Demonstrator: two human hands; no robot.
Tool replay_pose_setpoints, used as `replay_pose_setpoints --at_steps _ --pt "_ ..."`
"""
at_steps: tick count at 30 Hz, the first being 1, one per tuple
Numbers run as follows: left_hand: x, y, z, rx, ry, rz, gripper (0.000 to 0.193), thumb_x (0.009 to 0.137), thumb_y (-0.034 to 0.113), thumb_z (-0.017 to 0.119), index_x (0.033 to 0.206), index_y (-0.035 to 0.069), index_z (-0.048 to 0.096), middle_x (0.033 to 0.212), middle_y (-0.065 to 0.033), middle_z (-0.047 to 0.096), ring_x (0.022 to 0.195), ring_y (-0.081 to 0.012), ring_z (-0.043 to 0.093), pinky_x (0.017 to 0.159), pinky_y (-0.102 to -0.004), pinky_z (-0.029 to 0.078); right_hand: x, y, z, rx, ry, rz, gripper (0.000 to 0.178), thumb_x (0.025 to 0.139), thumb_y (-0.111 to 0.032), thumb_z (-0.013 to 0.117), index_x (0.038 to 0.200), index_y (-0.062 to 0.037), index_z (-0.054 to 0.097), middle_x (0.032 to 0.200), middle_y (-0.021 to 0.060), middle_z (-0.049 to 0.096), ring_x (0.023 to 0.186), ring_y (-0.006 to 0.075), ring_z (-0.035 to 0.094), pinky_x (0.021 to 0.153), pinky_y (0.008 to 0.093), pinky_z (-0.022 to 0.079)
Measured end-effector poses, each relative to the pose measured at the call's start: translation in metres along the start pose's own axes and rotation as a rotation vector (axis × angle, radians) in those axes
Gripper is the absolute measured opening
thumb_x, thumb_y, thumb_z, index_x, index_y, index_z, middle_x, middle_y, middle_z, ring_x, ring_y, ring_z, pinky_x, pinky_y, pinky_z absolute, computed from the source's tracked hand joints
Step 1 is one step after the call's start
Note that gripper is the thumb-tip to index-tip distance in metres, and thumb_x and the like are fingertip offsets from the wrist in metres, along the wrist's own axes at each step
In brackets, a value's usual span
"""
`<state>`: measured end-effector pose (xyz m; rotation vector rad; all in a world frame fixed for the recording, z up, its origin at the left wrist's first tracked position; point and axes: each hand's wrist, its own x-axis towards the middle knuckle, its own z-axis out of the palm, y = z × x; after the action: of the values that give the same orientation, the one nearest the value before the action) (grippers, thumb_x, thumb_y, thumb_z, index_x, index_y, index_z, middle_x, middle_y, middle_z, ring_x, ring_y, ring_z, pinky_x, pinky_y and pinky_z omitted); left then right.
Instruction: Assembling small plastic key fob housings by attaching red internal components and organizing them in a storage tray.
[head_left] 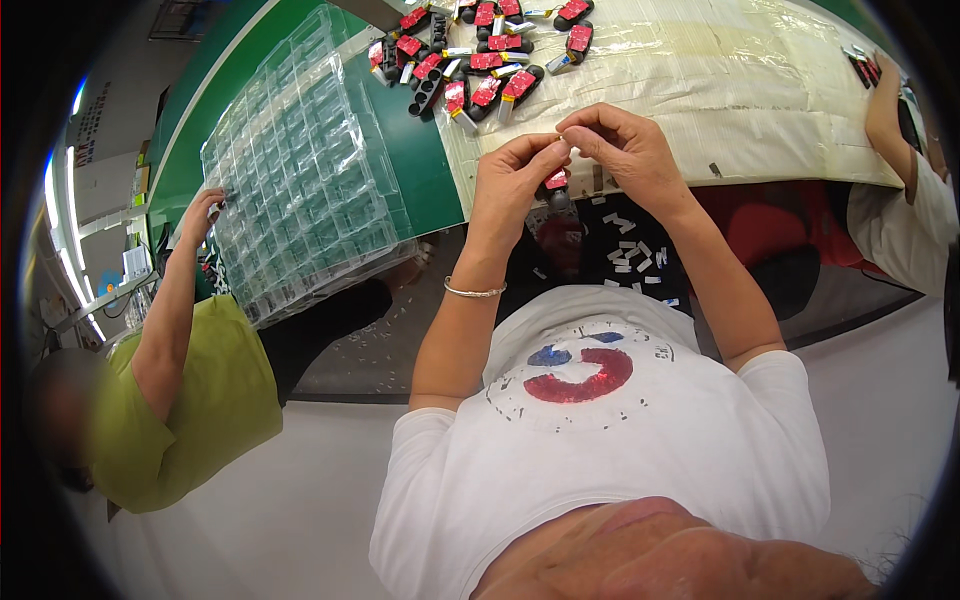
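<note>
At centre, two hands [515, 178], one red-black piece [557, 182]

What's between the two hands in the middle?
In the head view, a small red and black piece shows between the left hand and the right hand.

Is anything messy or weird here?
Yes, little white scraps are strewn over dark fabric below the table, with pale specks on the grey floor too. They look like litter, unlike the red-and-black pieces grouped on top.
</note>
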<state>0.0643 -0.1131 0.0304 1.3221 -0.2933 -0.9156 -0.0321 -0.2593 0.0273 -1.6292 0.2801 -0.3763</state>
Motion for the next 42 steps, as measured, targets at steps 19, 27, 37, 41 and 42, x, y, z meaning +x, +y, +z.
replay_pose_setpoints --at_steps 19,27,37,41,42 --pt "-0.011 0.008 0.002 -0.067 0.083 0.06 0.011 0.088 0.011 0.066 0.087 0.0 0.068 0.072 -0.0058 0.064 0.062 -0.0104 0.06 0.059 -0.0231 0.049 -0.01 -0.008 -0.009 0.435 -0.145 0.184 0.03 0.093 -0.011 0.056 0.12 0.0024 0.063 0.092 0.0089 0.069 0.082 0.0094 0.065 0.079 0.0228 0.053" --pt "-0.012 0.009 0.003 -0.058 0.073 0.064 0.013 0.087 0.012 0.069 0.089 0.0 0.07 0.074 -0.003 0.066 0.065 -0.0074 0.06 0.062 -0.0199 0.046 -0.012 -0.005 -0.011 0.499 -0.148 0.229 0.032 0.092 -0.011 0.059 0.119 0.0039 0.062 0.092 0.0104 0.069 0.082 0.0114 0.067 0.08 0.0245 0.054" --pt "-0.012 0.01 0.007 -0.02 0.085 0.048 0.012 0.088 0.012 0.067 0.088 0.0 0.068 0.073 -0.0051 0.064 0.063 -0.0105 0.059 0.06 -0.0221 0.046 -0.012 -0.004 -0.014 0.546 -0.148 0.266 0.032 0.09 -0.006 0.057 0.119 0.0047 0.062 0.092 0.0118 0.069 0.082 0.0131 0.068 0.081 0.0263 0.055" --pt "-0.013 0.012 0.008 -0.003 0.088 0.05 0.012 0.089 0.012 0.067 0.089 0.0 0.068 0.073 -0.0049 0.064 0.063 -0.0101 0.059 0.06 -0.0214 0.046 -0.012 -0.005 -0.013 0.543 -0.14 0.269 0.031 0.089 -0.005 0.058 0.118 0.0046 0.063 0.092 0.0117 0.069 0.081 0.0131 0.068 0.079 0.0264 0.055" --pt "-0.013 0.012 0.008 0.008 0.094 0.064 0.013 0.089 0.012 0.067 0.089 0.0 0.069 0.073 -0.0044 0.065 0.063 -0.0092 0.059 0.06 -0.0207 0.046 -0.012 -0.005 -0.014 0.541 -0.143 0.282 0.031 0.089 -0.006 0.058 0.118 0.0047 0.063 0.092 0.0118 0.069 0.081 0.0131 0.068 0.079 0.0262 0.055"
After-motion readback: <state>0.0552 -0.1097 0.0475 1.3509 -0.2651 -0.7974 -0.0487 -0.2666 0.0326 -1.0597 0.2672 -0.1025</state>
